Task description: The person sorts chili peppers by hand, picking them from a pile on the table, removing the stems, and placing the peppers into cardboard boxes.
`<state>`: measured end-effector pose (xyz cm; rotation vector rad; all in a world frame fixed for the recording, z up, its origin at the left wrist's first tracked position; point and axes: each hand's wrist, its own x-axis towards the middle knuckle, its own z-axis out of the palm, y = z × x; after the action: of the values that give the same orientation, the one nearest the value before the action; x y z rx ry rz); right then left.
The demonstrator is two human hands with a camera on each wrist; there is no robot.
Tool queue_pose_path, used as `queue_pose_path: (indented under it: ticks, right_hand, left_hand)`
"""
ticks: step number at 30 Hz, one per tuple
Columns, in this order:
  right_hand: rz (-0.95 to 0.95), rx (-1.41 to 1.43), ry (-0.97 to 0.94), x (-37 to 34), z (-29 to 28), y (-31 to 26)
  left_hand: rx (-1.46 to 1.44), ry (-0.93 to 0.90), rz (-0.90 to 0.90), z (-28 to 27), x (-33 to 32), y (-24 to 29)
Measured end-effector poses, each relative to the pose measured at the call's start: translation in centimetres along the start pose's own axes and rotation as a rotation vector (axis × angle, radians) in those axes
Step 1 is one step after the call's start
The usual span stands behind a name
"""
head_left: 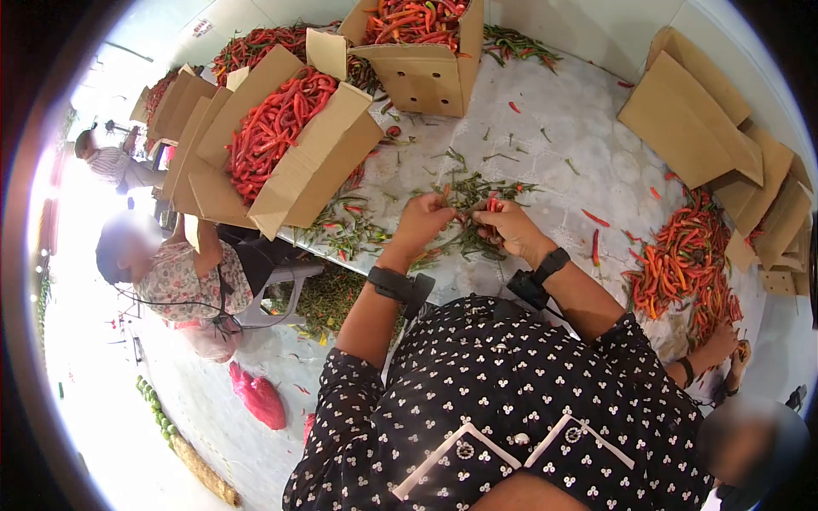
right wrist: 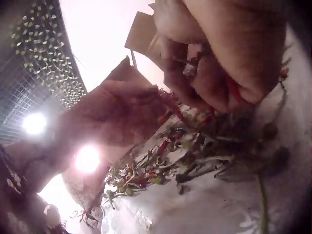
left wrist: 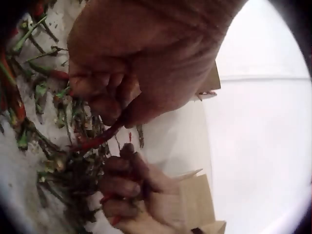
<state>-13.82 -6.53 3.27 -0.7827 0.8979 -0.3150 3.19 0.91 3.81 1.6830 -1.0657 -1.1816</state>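
My left hand (head_left: pixel 420 223) pinches a red chili pepper (left wrist: pixel 99 141) between thumb and fingers, low over the table. The pepper's free end points down toward a heap of green stems (head_left: pixel 477 246) in the left wrist view. Close beside it, my right hand (head_left: pixel 515 230) has its fingers curled round red chilies (right wrist: pixel 234 90), whose ends show between the fingers. The palm hides most of them. Stem bits lie under and between both hands.
A cardboard box of red chilies (head_left: pixel 281 132) stands at the left, another box (head_left: pixel 430 77) at the back. To the right lies a chili pile (head_left: pixel 682 264) with another person's hand (head_left: pixel 716 345) at it. Cardboard boxes (head_left: pixel 694 111) stand behind. A person (head_left: pixel 183 264) sits at the left.
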Motion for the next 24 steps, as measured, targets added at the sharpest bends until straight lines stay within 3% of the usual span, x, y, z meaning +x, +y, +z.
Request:
queue_pose_path:
  ticks: [1,3,5,10,13,15,16,18,22,24]
  right_hand:
    - [-0.013,-0.059,-0.054,0.0,0.1,-0.1]
    - [-0.026,-0.118,-0.109,0.1,0.2,0.0]
    - [-0.101,-0.279,-0.153,0.5,0.2,0.3]
    - [-0.162,-0.294,-0.142,0.0,1.0,0.2]
    - [-0.123,-0.257,-0.162,0.0,0.9,0.1]
    - [-0.070,-0.237,-0.179,0.1,0.9,0.2]
    - [-0.044,-0.164,-0.157,0.2,1.1,0.4]
    - [-0.017,-0.090,-0.135,0.2,1.4,0.4]
    - [0.062,0.145,-0.117,1.7,0.4,1.1]
    - [0.070,0.273,-0.128,2.4,-1.1,1.5]
  left_hand:
    - [0.002,0.001,-0.001,0.0,-0.3,0.6]
    - [-0.285,-0.032,-0.128,0.0,-0.8,1.7]
    - [-0.306,-0.042,-0.128,-0.1,-0.8,1.3]
    - [-0.386,-0.039,-0.151,0.3,-1.0,1.7]
    - [-0.210,-0.014,-0.086,0.6,-0.8,1.6]
    - [0.296,0.092,0.158,0.7,-0.8,1.9]
    - [0.296,0.092,0.158,0.8,-0.9,2.1]
    - [0.468,0.239,0.392,1.3,-1.3,2.7]
    - [0.519,0.338,0.498,1.0,-0.9,2.8]
    - [0.522,0.490,0.353,-0.7,-0.9,2.5]
